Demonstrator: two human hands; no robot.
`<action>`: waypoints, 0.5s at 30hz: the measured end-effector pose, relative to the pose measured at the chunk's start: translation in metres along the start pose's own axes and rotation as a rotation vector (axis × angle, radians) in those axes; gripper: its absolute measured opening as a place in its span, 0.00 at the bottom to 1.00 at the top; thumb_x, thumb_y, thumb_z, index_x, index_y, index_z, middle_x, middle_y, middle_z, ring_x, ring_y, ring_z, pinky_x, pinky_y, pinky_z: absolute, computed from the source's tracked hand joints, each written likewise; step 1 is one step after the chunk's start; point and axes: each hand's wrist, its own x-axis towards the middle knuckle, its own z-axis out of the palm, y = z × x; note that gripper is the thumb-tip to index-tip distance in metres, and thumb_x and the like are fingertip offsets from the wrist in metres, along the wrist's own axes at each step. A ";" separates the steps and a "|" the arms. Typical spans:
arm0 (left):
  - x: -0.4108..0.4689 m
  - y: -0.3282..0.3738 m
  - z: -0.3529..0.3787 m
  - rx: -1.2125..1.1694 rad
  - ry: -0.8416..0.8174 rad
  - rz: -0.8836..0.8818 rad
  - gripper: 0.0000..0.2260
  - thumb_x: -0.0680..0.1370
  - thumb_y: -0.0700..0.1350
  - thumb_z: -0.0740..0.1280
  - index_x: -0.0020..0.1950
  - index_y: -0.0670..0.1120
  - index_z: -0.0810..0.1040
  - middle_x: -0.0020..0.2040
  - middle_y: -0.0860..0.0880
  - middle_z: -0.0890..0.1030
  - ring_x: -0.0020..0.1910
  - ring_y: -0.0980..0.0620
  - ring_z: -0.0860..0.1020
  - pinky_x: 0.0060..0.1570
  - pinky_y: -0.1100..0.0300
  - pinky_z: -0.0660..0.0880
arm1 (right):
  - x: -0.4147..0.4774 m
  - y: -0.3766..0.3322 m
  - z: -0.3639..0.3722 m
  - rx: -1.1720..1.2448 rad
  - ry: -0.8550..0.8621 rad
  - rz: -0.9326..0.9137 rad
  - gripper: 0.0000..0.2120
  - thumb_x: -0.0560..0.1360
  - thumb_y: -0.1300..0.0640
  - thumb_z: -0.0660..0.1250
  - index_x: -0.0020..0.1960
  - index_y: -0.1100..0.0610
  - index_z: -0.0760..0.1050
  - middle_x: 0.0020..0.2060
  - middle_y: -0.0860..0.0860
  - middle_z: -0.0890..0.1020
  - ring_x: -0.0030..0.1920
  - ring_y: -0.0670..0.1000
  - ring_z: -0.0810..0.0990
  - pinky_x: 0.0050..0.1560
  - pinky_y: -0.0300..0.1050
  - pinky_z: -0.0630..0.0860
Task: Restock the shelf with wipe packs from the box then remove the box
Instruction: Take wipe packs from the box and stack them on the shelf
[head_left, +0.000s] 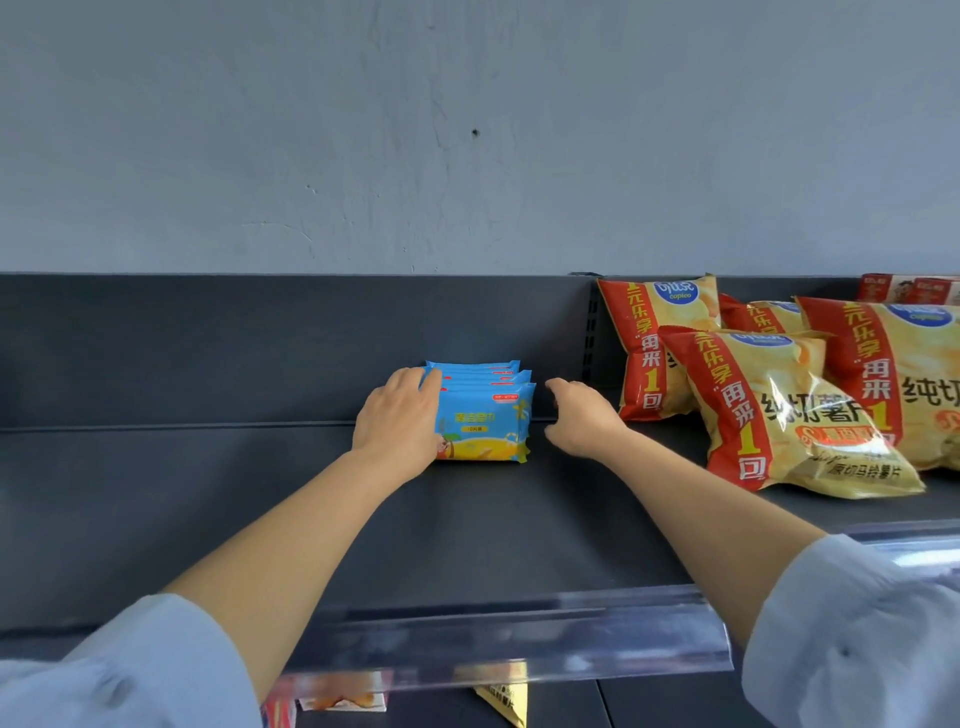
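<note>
Blue wipe packs (483, 421) stand in a row near the shelf (208, 519) back edge. Left grip (397, 421), fingers straight, presses their left side; right grip (582, 418), released, hovers just beside them.

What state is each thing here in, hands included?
Wipe packs: upright in a row, at the back of the shelf.
Left hand: fingers flat against the packs' left side.
Right hand: loosely open, empty, apart from the packs.
Chip bags: slumped in a pile, further right.
</note>
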 end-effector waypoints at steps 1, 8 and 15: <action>-0.003 0.001 -0.002 0.002 -0.005 -0.005 0.33 0.75 0.51 0.70 0.74 0.44 0.58 0.69 0.47 0.67 0.69 0.49 0.65 0.61 0.56 0.69 | -0.003 0.000 -0.001 -0.003 -0.007 -0.003 0.33 0.74 0.62 0.67 0.75 0.56 0.58 0.66 0.57 0.71 0.63 0.57 0.74 0.55 0.46 0.75; -0.028 0.008 -0.017 -0.019 -0.024 -0.044 0.30 0.76 0.52 0.69 0.73 0.45 0.61 0.68 0.48 0.68 0.67 0.48 0.66 0.60 0.53 0.71 | -0.032 0.002 -0.010 -0.022 -0.009 -0.015 0.32 0.74 0.58 0.68 0.75 0.55 0.60 0.67 0.56 0.70 0.64 0.57 0.73 0.57 0.48 0.76; -0.071 0.019 -0.047 -0.005 -0.041 -0.029 0.29 0.77 0.50 0.68 0.74 0.45 0.60 0.67 0.47 0.69 0.66 0.48 0.68 0.58 0.53 0.72 | -0.088 -0.001 -0.025 -0.043 0.009 -0.008 0.30 0.75 0.55 0.67 0.74 0.55 0.61 0.67 0.57 0.70 0.66 0.58 0.71 0.60 0.50 0.73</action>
